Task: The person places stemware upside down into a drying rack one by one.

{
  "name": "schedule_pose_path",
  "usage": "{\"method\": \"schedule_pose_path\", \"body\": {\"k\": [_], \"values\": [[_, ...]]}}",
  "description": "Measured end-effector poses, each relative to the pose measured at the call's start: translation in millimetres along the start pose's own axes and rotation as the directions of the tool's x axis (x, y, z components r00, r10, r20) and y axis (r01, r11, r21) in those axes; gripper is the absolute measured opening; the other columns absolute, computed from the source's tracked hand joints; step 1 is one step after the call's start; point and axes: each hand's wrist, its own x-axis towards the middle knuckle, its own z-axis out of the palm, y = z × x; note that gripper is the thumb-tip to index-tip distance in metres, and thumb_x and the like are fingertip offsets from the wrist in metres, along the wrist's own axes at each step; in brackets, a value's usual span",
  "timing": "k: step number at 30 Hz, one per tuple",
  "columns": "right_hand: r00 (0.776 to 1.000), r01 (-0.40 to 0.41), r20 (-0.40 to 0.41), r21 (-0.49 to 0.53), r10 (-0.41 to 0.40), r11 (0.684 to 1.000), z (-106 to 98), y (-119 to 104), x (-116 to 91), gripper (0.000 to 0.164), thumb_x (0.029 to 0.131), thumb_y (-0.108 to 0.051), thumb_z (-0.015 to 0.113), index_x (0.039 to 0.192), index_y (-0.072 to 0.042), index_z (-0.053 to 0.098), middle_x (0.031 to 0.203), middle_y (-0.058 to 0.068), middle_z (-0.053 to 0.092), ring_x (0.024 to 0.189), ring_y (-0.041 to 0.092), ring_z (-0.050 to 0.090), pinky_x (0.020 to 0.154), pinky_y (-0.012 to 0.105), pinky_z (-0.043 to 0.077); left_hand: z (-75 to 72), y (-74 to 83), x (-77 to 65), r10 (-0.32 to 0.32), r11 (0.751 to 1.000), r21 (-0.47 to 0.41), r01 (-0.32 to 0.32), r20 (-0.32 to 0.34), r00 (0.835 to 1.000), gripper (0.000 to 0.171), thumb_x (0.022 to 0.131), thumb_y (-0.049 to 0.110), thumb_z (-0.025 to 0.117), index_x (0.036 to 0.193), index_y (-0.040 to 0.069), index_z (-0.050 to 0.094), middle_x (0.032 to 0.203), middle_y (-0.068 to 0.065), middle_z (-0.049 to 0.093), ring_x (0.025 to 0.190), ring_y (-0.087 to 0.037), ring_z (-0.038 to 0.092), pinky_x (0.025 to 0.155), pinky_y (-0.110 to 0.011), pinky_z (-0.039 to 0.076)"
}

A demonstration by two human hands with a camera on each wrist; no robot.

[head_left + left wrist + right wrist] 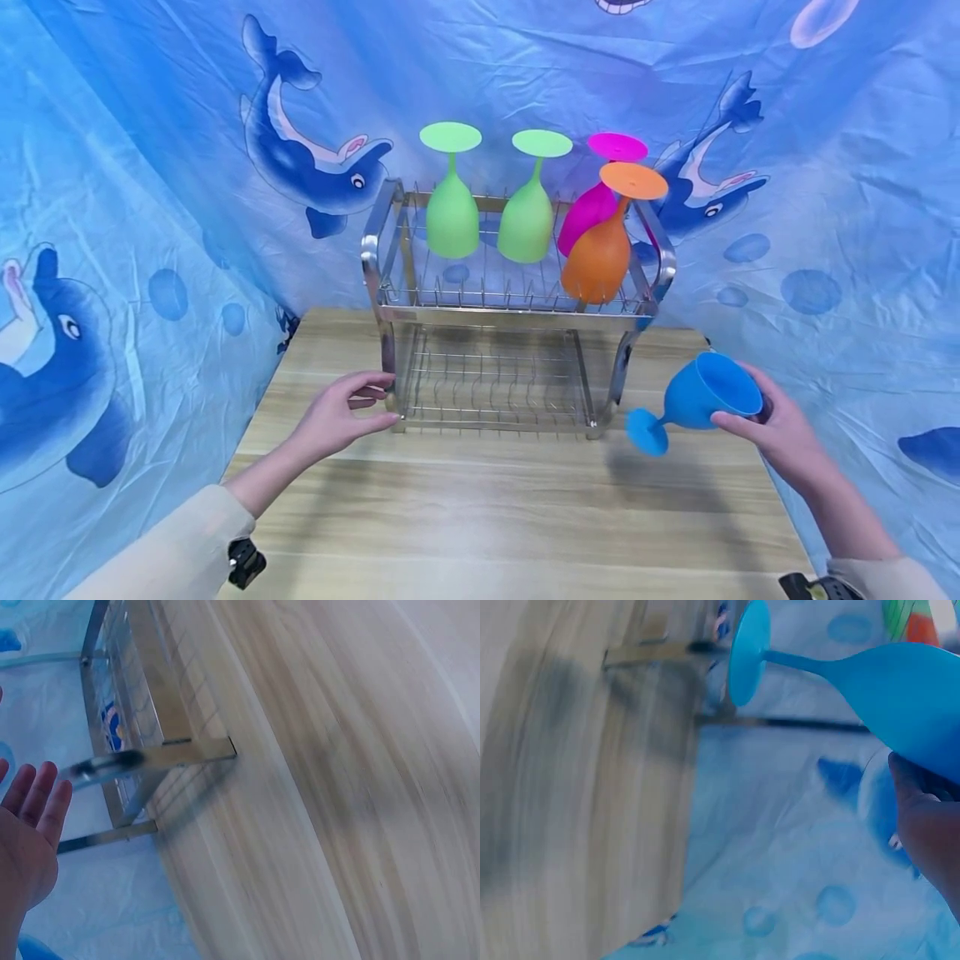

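A blue plastic goblet [693, 398] is gripped round its bowl by my right hand [783, 429], to the right of the rack. It tilts with its mouth toward the hand and its foot low on the left. The right wrist view shows the goblet [885, 682] from the side, fingers against the bowl. My left hand [341, 421] is beside the left front leg of the metal dish rack [517, 315], fingers relaxed, holding nothing. Whether its fingertips touch the leg, I cannot tell. In the left wrist view, that hand [30, 832] appears with fingers extended near the rack frame.
Upside down on the upper tier stand two green goblets [452, 217] [527, 221], a magenta goblet [588, 217] and an orange goblet [600, 258], which leans in front of the magenta one. A wooden table [480, 517] carries the rack. Blue dolphin-print cloth [525, 67] hangs behind and at both sides.
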Motion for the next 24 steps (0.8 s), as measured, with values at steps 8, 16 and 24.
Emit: {"method": "schedule_pose_path", "body": {"k": [8,16,24], "values": [[0.993,0.071,0.09,0.13,-0.083,0.989,32.5,-49.6,7.4,0.078,0.096,-0.006,0.075,0.164,-0.013,0.037,0.138,-0.007,0.055,0.116,0.007,0.061,0.083,0.03,0.061,15.1,18.9,1.6,0.04,0.997,-0.063,-0.036,0.057,0.998,0.062,0.086,0.024,0.093,0.139,0.008,0.067,0.137,-0.015,0.069,0.119,-0.034,0.071,0.103,-0.044,0.06],[0.974,0.084,0.177,0.3,-0.142,0.95,82.2,-82.3,27.0,0.085,0.09,-0.008,0.082,0.16,-0.003,0.034,0.15,0.029,0.046,0.13,0.056,0.049,0.086,0.032,0.063,31.4,47.9,8.3,0.104,0.993,-0.073,-0.097,0.106,0.989,0.061,0.085,0.031,0.094,0.138,0.014,0.07,0.135,-0.004,0.071,0.122,-0.024,0.07,0.106,-0.038,0.058],[0.944,0.137,0.222,0.407,-0.243,0.903,122.9,-104.7,48.1,0.087,0.089,-0.019,0.087,0.159,-0.004,0.037,0.151,0.029,0.047,0.132,0.056,0.051,0.089,0.042,0.065,44.3,72.7,21.8,0.199,0.979,-0.066,-0.193,0.096,0.975,0.057,0.084,0.028,0.094,0.136,0.016,0.072,0.131,0.002,0.073,0.121,-0.02,0.07,0.104,-0.034,0.059]]}}
